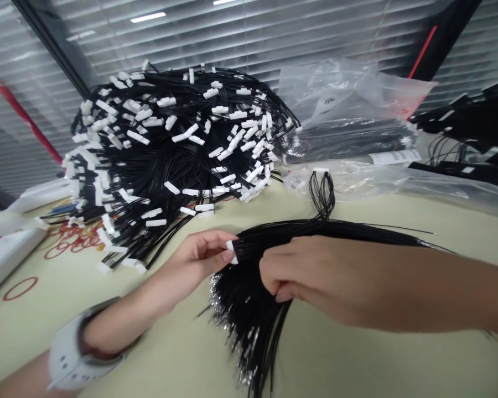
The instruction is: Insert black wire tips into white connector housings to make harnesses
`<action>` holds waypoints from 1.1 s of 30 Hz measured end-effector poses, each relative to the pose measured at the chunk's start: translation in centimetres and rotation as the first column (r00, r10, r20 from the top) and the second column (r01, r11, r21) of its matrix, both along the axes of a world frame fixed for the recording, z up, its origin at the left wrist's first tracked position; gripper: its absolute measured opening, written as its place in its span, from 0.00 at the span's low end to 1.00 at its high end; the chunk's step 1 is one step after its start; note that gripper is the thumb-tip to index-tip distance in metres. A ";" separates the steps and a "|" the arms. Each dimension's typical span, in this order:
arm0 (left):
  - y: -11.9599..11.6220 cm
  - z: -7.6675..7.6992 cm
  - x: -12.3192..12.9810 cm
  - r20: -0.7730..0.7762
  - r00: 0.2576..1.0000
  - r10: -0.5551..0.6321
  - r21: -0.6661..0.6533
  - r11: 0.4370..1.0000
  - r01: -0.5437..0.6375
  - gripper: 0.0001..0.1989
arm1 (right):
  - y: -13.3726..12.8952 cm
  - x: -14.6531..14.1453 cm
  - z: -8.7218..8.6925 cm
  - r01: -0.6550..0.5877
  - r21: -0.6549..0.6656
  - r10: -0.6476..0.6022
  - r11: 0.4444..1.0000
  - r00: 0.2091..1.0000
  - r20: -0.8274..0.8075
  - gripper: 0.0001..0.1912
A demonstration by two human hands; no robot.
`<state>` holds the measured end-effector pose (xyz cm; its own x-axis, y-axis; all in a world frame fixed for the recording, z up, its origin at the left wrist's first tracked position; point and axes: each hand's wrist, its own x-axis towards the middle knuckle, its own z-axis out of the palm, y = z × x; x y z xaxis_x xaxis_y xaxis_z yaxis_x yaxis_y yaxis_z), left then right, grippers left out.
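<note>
My left hand (207, 255) pinches a small white connector (233, 252) between thumb and fingers. Several thin black wires run out of its right side. Over a thick bundle of black wires (249, 304), my right hand (286, 271) is closed with its fingers curled; the fingertips are partly hidden, and I cannot make out what they hold. Silvery bare terminals line the lower left end of that bundle. A looped wire group with a white connector (321, 169) stands up just behind the right hand.
A large heap of black cables (161, 155) with white connectors lies at the back left. Red rubber bands (72, 237) and a white box (12, 257) are at the left. Clear plastic bags (344, 132) of wires lie at the back right, against window blinds (249, 33).
</note>
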<state>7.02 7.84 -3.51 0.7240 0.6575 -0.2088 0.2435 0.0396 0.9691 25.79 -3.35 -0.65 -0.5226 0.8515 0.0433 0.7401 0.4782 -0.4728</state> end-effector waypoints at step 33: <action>-1.0 0.7 -0.5 0.116 0.993 -0.038 -0.001 0.999 0.038 0.05 | 0.8 -2.5 -1.6 0.586 0.013 -0.556 0.811 0.776 -0.298 0.07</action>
<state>6.56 6.88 -2.78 0.7679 0.6285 -0.1239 0.1311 0.0351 0.9907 23.31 -2.51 -2.21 0.1031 0.9727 0.2079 0.7439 0.0633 -0.6653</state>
